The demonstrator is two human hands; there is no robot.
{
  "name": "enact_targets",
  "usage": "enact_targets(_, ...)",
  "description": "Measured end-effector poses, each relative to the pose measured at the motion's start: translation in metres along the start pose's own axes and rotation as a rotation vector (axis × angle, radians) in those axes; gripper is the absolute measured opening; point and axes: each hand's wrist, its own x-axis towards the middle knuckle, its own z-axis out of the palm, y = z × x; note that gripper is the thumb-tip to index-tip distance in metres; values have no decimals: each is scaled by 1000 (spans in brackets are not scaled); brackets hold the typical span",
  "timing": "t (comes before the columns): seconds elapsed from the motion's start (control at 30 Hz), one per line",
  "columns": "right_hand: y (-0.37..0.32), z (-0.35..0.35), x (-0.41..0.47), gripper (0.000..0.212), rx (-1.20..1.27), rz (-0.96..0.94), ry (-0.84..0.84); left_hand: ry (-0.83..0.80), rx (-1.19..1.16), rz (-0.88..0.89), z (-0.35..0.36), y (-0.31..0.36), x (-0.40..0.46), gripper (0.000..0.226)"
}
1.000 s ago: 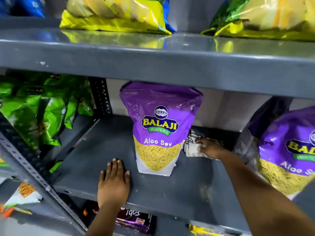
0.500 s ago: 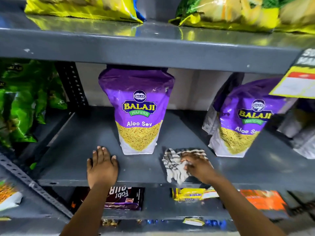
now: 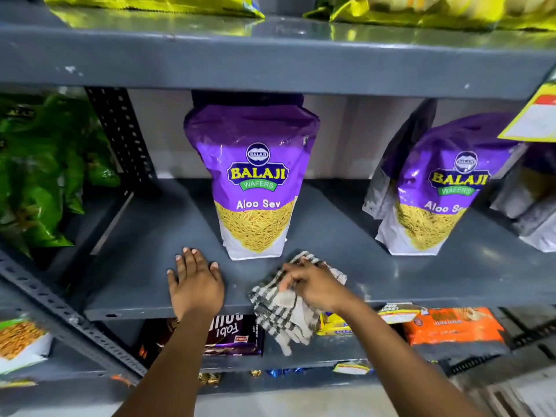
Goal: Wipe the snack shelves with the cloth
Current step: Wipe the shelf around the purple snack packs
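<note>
A grey metal shelf carries two purple Balaji Aloo Sev bags, one in the middle and one to the right. My right hand grips a black-and-white checked cloth at the shelf's front edge, just in front of the middle bag. Part of the cloth hangs down over the edge. My left hand lies flat on the shelf with fingers spread, left of the cloth and near the middle bag's lower left corner.
Green snack bags fill the bay to the left, behind a perforated upright. Yellow bags lie on the shelf above. Below sit a dark Fab packet and an orange packet. A yellow tag hangs at the right.
My right hand has drawn the cloth from deep beside the middle bag forward to the shelf's front edge, where it now hangs over. The left hand stays flat on the shelf.
</note>
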Motion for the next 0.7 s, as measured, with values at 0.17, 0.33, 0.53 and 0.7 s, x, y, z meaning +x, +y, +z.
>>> enact_targets(0.17, -11, 46, -2, 76, -407, 44, 14, 9, 11, 7, 1, 0, 0, 55)
enact_targets(0.33, 30, 10, -23, 73, -522, 7, 7, -2, 13, 15, 1, -1, -1, 55)
enact_targets(0.53, 82, -66, -66, 50, -293, 196, 151, -18, 3, 10, 2, -1, 0, 56)
enact_targets(0.7, 19, -56, -33, 47, -97, -17, 409, -10, 14, 2, 4, -1, 1, 56)
